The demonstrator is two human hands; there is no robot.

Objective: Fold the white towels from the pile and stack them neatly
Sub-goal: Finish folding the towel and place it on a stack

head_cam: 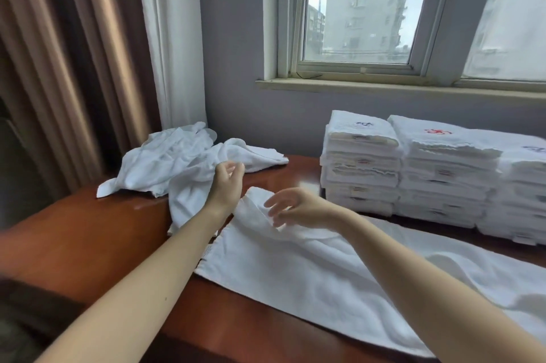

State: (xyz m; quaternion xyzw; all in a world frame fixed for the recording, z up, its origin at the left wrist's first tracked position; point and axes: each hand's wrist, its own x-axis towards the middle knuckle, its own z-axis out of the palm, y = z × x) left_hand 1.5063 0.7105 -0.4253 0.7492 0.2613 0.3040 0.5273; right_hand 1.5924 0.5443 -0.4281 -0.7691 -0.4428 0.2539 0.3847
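So here's where we're at: the crumpled pile of white towels sits at the far left of the reddish-brown worktop, just below the curtain. One towel from it trails down toward us.

Our left hand is up against that trailing cloth. Its grip is loose, with the fingers softly curled and the thumb apart from them, and we can't see it pinching anything.

Our right hand is over the far left corner of a long towel spread flat across the worktop in front of us. The fingers are spread and relaxed, so that grip isn't closed on anything either. We honestly can't tell whether the fingertips touch the cloth or just hover over it. That corner of the towel is bunched up a little.

The folded towels are at the back right under the window, in neat stacks side by side and touching. The left stack has a blue mark on top, the middle stack has a red one, and a third stack runs off the right edge.
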